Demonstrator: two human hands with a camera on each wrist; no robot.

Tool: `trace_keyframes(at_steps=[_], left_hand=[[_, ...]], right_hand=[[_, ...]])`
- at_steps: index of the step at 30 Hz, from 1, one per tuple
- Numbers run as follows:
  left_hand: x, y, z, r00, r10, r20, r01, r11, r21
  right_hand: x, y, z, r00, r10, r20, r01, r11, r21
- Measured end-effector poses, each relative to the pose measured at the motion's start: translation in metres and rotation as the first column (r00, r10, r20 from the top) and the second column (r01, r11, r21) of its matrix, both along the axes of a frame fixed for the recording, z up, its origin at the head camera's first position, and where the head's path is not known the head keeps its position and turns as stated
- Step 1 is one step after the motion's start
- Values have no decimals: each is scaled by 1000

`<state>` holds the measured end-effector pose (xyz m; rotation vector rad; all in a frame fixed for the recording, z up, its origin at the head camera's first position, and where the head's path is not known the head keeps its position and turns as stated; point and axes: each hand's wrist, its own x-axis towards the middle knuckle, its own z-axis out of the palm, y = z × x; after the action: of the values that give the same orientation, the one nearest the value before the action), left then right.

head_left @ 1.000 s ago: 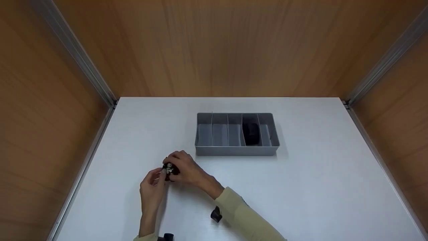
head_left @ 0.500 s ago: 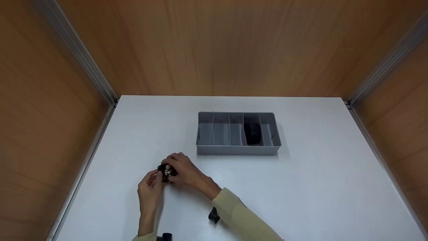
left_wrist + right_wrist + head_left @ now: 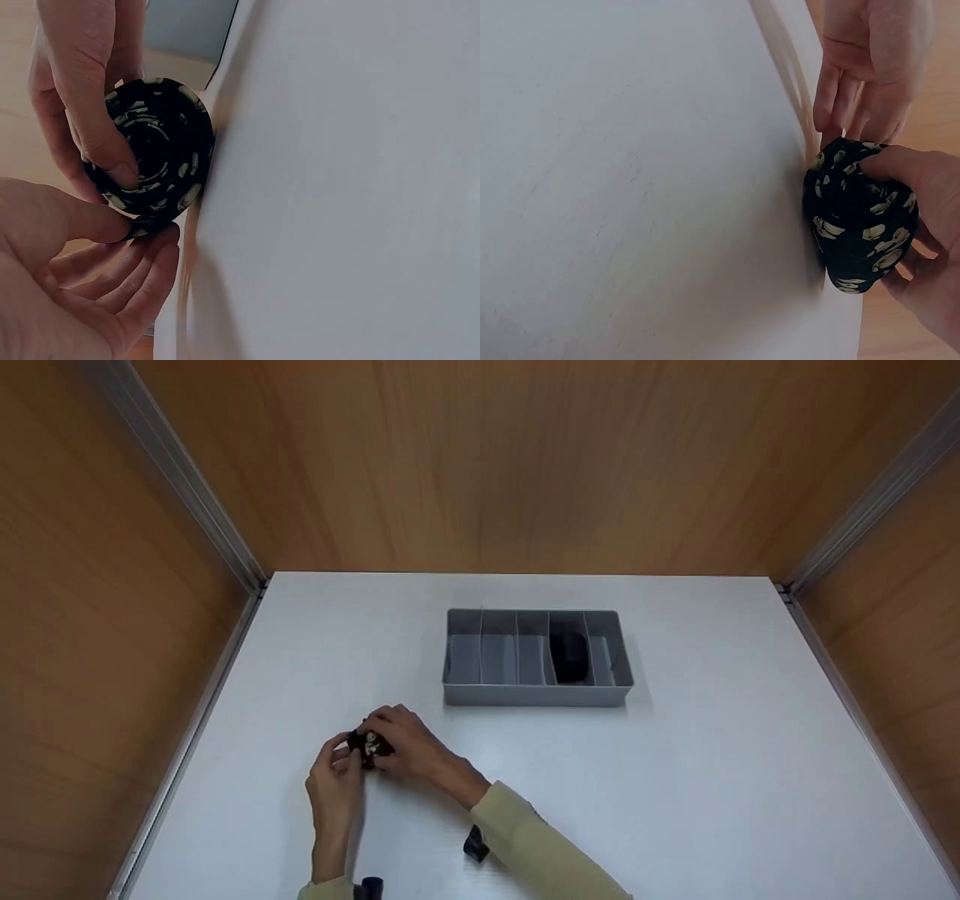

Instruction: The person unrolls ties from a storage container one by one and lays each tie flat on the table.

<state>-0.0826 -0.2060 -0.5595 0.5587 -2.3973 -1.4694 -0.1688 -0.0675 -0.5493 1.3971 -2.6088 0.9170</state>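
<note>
A dark necktie point(image 3: 372, 745) with a pale flower print is coiled into a roll over the left part of the white table. The left wrist view shows the spiral end of the rolled necktie point(image 3: 169, 150). My right hand point(image 3: 415, 748) grips the roll, its thumb pressed on the coil's face and its fingers behind. At the near left, my left hand point(image 3: 334, 787) pinches the tie's outer end between thumb and fingers. From the right wrist view, the layered side of the tie point(image 3: 866, 232) shows beside my left fingers, low against the table.
A grey tray point(image 3: 536, 695) with several compartments stands farther back, right of my hands. A black rolled bundle point(image 3: 570, 657) sits in its second compartment from the right. Wood panels point(image 3: 480, 472) wall the white table point(image 3: 712, 750) at the back and sides.
Both hands have shifted a little to the left with the necktie, and the left fingers have moved slightly along its outer end. The tray's contents are the same.
</note>
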Motion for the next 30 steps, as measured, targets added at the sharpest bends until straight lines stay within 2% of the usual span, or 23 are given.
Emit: trace_keyframes(at_steps=[6, 10, 19, 22, 25, 30], left_hand=[[-6, -3, -3, 1000, -8, 4, 8, 999, -36], [-9, -6, -3, 1000, -17, 9, 18, 995, -94], [-14, -15, -3, 992, -46, 113, 70, 974, -215], [-14, -14, -2, 988, -38, 152, 70, 975, -213], [-16, -14, -1, 988, -41, 147, 69, 978, -194], [-19, -14, -4, 988, -124, 88, 135, 981, -141]], right_hand=[[0, 1, -2, 1000, 18, 22, -17, 1000, -20], [0, 3, -2, 999, 26, 39, -25, 999, -32], [-1, 4, -4, 994, 18, 103, -13, 999, -43], [-1, 4, -5, 993, 13, 116, -8, 999, -38], [-2, 5, -6, 993, 7, 121, -3, 1000, -28], [-3, 7, -7, 989, 8, 149, -4, 1000, -28]])
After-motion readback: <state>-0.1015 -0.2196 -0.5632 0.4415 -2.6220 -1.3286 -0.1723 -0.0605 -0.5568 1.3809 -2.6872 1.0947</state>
